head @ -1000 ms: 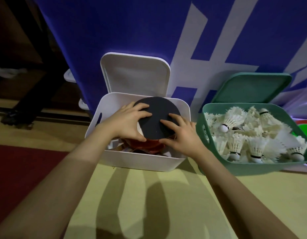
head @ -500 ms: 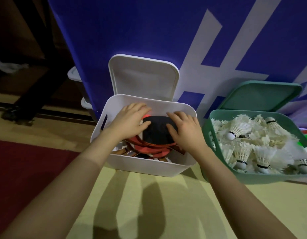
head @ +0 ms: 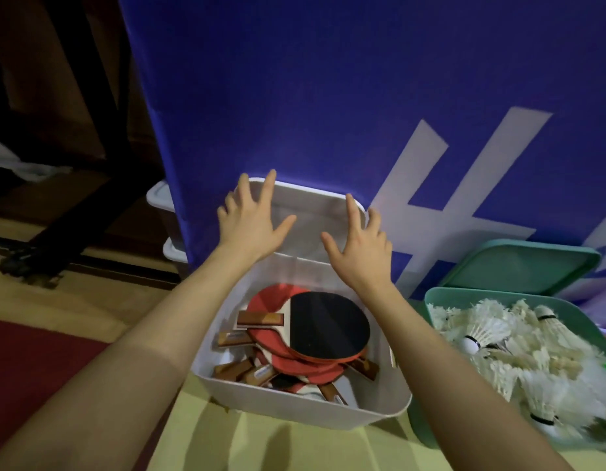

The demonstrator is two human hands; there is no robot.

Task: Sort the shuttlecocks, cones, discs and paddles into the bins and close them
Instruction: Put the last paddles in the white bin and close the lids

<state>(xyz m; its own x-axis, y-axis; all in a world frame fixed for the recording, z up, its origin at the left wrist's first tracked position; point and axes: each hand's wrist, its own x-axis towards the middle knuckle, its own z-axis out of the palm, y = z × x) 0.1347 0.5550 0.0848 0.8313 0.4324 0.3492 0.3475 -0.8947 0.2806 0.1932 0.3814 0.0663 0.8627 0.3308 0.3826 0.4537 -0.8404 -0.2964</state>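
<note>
While paddles (head: 315, 338) lie below, both grips, fingers spread, touch white lid (head: 308, 219).

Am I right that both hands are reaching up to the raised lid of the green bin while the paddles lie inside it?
Not quite: the head view shows the left hand and right hand at the raised lid of the white bin, where the paddles lie. The green bin holds shuttlecocks.

A yellowish floor (head: 295, 447) carries a white bin (head: 305, 407) and, just beside it on the right, a green bin (head: 427, 433) (both with lids up). A dark red mat (head: 29, 362) lies at left.
</note>
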